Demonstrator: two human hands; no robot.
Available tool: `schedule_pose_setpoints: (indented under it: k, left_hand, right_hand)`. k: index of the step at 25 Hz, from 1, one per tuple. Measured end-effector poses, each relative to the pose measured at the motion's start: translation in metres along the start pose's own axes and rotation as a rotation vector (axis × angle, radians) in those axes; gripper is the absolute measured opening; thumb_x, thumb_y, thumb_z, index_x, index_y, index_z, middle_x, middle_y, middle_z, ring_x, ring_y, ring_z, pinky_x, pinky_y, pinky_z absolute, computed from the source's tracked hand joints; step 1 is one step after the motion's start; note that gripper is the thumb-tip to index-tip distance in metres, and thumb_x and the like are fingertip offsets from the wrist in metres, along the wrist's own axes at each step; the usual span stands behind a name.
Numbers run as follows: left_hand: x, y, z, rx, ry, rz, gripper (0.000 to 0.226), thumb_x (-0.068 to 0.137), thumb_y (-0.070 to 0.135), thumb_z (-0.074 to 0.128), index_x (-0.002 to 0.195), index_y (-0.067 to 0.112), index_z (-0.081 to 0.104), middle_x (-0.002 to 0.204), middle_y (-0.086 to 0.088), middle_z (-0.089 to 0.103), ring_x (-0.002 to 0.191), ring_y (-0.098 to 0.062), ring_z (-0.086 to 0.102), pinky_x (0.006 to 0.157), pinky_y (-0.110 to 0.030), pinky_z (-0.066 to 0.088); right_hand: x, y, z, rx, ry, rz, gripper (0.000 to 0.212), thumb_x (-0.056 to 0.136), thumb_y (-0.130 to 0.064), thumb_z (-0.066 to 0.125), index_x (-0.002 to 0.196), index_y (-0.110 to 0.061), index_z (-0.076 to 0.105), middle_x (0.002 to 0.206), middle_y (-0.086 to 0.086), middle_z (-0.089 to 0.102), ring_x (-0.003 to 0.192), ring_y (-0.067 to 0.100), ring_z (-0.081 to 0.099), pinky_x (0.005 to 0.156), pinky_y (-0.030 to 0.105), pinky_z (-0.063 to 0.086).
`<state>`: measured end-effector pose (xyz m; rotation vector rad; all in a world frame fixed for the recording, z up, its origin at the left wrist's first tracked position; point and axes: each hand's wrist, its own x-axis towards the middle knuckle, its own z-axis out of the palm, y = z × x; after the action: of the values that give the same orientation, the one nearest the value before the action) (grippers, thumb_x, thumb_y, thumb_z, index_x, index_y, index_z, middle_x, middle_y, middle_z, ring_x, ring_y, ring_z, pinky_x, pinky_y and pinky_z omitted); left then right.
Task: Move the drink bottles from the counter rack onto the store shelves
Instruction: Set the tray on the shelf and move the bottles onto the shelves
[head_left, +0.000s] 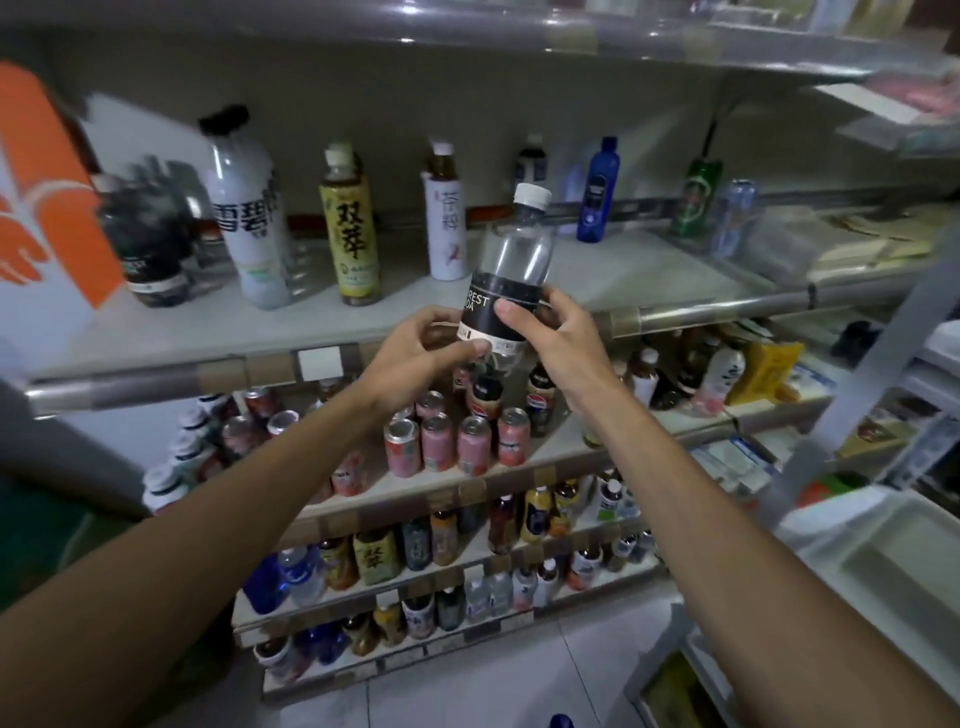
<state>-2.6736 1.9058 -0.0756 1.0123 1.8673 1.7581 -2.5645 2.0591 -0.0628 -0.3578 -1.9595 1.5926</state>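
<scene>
Above the shelf edge (156, 379), both hands grip a clear, black-labelled, white-capped bottle (511, 260).

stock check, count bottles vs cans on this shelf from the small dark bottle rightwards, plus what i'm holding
bottles on shelf: 2 (dark bottle, blue bottle)
cans on shelf: 2 (green can, blue can)
held: 1 (clear bottle)
total: 5
</scene>
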Motion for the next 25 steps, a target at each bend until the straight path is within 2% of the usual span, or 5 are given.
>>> schedule_pose_setpoints:
  k: [5,9,13,18,25]
  left_hand:
    - [0.002,0.004,-0.050,-0.005,0.145,0.047,0.049,0.072,0.013,0.082,0.114,0.003,0.057,0.108,-0.013,0.070,0.100,-0.027,0.069,0.077,-0.030,0.058]
    - [-0.019,-0.002,-0.098,0.086,0.347,0.120,0.050,0.070,0.011,0.084,0.108,0.000,0.055,0.101,-0.015,0.070,0.089,-0.026,0.071,0.072,-0.035,0.059]
    - [-0.060,-0.010,-0.150,0.217,0.457,0.111,0.050,0.071,0.022,0.086,0.106,0.004,0.055,0.097,-0.007,0.070,0.080,-0.018,0.072,0.068,-0.028,0.057]
    - [-0.093,-0.009,-0.228,0.469,0.421,0.000,0.052,0.068,0.055,0.076,0.104,0.020,0.062,0.094,0.003,0.071,0.088,-0.012,0.070,0.082,-0.038,0.058]
    - [-0.083,-0.023,-0.325,0.562,0.458,0.012,0.045,0.077,0.049,0.072,0.109,0.018,0.062,0.097,0.004,0.070,0.093,-0.009,0.066,0.087,-0.034,0.052]
  right_hand:
    - [0.036,-0.014,0.053,-0.038,-0.148,-0.016,0.039,0.079,-0.042,0.078,0.113,-0.032,0.062,0.100,-0.016,0.068,0.086,-0.005,0.065,0.071,0.014,0.049]
    - [0.055,-0.023,0.116,-0.120,-0.245,-0.088,0.057,0.063,-0.046,0.088,0.110,-0.034,0.059,0.094,-0.020,0.067,0.079,-0.013,0.062,0.062,0.005,0.045]
    - [0.051,-0.024,0.184,-0.130,-0.325,-0.110,0.035,0.060,-0.048,0.088,0.083,-0.033,0.067,0.075,-0.026,0.070,0.073,-0.013,0.065,0.058,0.003,0.045]
    - [0.039,-0.027,0.257,-0.122,-0.336,-0.100,0.045,0.059,-0.051,0.087,0.092,-0.025,0.071,0.079,-0.019,0.072,0.074,-0.005,0.068,0.060,0.009,0.049]
    - [0.074,-0.044,0.346,-0.200,-0.303,-0.150,0.043,0.059,-0.051,0.085,0.092,-0.030,0.069,0.090,-0.016,0.074,0.085,0.003,0.069,0.080,0.029,0.057]
